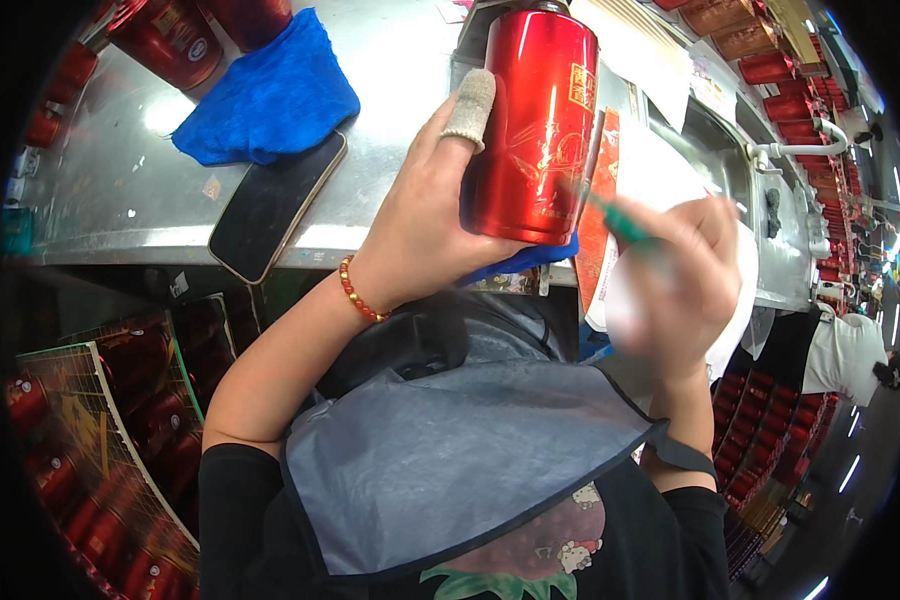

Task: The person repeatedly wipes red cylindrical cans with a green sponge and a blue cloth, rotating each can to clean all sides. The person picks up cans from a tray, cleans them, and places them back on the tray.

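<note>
My left hand [427, 195] grips a glossy red cylindrical container [536, 127] from its left side and below, a knitted finger cot [471, 109] on one finger. Gold characters and a line drawing mark the container. At its lower right, my right hand [682, 277], blurred, holds a slim tool with a green handle [624, 223]; its tip is close to the container's side, and whether it touches cannot be told. Under the container's base shows a blue cloth [525, 262]. Another blue cloth [274, 94] lies on the metal worktable [157, 187], partly over a dark smartphone [277, 202].
More red containers [166, 45] stand at the upper left. A red printed strip [598, 217] and white sheets [649, 161] lie right of the held container, before a sink with a white tap [802, 148]. Racks of red containers [139, 420] stand lower left. Another person [847, 356] is at far right.
</note>
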{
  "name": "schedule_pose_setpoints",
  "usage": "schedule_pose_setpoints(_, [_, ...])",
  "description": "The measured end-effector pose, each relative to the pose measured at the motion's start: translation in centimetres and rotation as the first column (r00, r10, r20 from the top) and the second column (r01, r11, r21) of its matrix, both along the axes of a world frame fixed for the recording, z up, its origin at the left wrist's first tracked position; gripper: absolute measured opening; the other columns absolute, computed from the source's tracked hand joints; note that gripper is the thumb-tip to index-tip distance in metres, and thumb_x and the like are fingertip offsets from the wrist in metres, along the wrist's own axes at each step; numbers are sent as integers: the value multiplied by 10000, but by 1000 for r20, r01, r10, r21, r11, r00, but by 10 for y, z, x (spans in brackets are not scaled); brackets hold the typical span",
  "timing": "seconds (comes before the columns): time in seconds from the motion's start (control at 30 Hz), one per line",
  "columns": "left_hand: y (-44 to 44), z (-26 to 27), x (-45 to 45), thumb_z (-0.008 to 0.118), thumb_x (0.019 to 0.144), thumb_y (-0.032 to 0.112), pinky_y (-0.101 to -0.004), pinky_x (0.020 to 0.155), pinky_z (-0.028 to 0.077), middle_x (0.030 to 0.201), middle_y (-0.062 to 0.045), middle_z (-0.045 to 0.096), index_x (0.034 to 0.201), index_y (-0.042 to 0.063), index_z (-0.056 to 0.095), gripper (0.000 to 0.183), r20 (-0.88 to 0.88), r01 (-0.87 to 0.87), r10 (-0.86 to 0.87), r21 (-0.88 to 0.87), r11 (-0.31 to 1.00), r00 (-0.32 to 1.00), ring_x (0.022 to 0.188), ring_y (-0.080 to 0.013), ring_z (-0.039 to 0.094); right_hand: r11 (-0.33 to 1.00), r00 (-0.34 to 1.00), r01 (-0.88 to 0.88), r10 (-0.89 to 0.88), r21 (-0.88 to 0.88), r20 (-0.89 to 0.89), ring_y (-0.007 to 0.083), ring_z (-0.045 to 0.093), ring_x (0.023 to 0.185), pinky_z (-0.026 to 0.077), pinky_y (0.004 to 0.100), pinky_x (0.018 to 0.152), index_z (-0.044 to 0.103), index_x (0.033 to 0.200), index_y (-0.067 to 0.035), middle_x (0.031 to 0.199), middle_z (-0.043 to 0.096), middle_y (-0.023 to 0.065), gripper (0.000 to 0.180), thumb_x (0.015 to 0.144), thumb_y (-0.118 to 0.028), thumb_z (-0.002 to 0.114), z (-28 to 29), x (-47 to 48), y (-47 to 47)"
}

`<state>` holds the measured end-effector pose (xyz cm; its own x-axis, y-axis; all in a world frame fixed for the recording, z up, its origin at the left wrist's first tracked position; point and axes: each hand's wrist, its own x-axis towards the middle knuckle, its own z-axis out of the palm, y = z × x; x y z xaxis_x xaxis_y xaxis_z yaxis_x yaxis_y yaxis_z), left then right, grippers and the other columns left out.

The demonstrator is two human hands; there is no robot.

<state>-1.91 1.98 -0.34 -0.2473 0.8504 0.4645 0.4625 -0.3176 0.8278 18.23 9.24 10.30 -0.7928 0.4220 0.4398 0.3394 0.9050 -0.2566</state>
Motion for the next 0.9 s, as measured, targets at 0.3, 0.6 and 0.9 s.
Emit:
schedule_pose_setpoints(0.3, [-3, 5, 1, 923, 697, 250, -413, 1187, 355, 1585, -214, 326, 1604, 35, 220, 1167, -43, -13, 11, -63, 998, 999, 1447, -345, 397, 997, 998, 55, -56, -47, -3, 194, 517, 703, 446, 331, 671, 789, 1047, -115, 743, 570, 9, 444, 618, -3, 782, 4, -3, 9])
schedule_pose_setpoints(0.6, [-4, 8, 3, 912, 660, 241, -435, 1175, 353, 1546, -259, 368, 1540, -52, 309, 1106, -69, -56, 53, -52, 997, 996, 1423, -409, 393, 955, 954, -292, 295, -45, 59, 194, 505, 697, 419, 350, 624, 776, 999, -100, 734, 516, -3, 349, 660, -33, 728, 7, -22, 19])
schedule_pose_setpoints(0.9, [-4, 5, 0, 914, 673, 214, -426, 1160, 378, 1549, -257, 361, 1594, -5, 218, 1175, -97, -31, 27, -46, 998, 995, 1400, -402, 422, 934, 932, -356, 356, -18, 69, 217, 507, 696, 423, 344, 616, 774, 1005, -97, 737, 525, 17, 381, 631, -23, 754, 17, -43, 18])
